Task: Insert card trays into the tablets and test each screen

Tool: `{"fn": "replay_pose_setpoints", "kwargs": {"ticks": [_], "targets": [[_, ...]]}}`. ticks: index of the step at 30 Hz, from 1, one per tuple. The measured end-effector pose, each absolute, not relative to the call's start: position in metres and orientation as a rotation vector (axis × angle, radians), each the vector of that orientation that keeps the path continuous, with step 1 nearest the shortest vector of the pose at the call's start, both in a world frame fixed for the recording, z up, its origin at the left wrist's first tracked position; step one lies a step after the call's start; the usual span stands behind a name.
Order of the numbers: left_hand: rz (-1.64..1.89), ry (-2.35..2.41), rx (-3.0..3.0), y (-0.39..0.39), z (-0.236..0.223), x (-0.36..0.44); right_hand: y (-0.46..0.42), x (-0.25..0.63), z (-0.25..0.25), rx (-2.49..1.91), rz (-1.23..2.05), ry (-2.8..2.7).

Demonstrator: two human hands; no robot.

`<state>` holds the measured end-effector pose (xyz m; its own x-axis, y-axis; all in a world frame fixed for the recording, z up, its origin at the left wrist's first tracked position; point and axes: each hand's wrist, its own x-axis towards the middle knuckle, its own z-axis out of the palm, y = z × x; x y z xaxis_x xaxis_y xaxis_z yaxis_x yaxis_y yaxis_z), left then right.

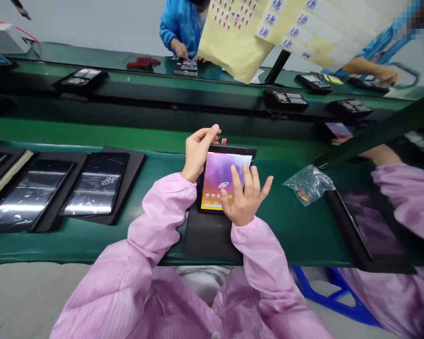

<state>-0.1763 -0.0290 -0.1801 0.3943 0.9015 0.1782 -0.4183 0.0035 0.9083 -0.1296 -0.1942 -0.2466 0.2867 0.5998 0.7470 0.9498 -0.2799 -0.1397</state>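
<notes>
A tablet [215, 169] with a lit purple and orange home screen lies before me, its lower part over a dark mat [212, 235]. My left hand [198, 150] is at the tablet's upper left corner, thumb and fingers pinched together; a small dark bit shows at the fingertips, too small to name. Beside those fingertips, a small red and white tab [224, 141] sticks up from the tablet's top edge. Over the right part of the screen, my right hand [245, 197] has its fingers spread and hides several icons. Whether its fingertips touch the glass I cannot tell.
On the left, dark tablets [97, 181] rest on black mats. A clear plastic bag [309, 183] with small coloured bits lies right. A co-worker's pink sleeve [406, 193] and another tablet [371, 226] are farther right. Opened devices [289, 100] line the channel behind; a green post [381, 127] slants rightward.
</notes>
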Motion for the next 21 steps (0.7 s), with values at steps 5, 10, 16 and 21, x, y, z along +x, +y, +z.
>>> {"fn": "replay_pose_setpoints", "kwargs": {"ticks": [5,10,16,21], "targets": [[1.104,0.545,1.080,-0.022,-0.187,-0.171,-0.185,-0.134,-0.235,-2.026,-0.601,-1.443],[1.109,0.549,1.085,-0.018,-0.191,-0.169,-0.168,-0.139,-0.236,-2.066,-0.775,-1.547],[1.122,0.577,1.097,-0.017,-0.192,-0.168,-0.163,-0.145,-0.239,-2.167,-0.724,-1.568],[1.122,0.586,1.111,-0.016,-0.193,-0.168,-0.182,-0.158,-0.253,-2.220,-0.653,-1.578]]}}
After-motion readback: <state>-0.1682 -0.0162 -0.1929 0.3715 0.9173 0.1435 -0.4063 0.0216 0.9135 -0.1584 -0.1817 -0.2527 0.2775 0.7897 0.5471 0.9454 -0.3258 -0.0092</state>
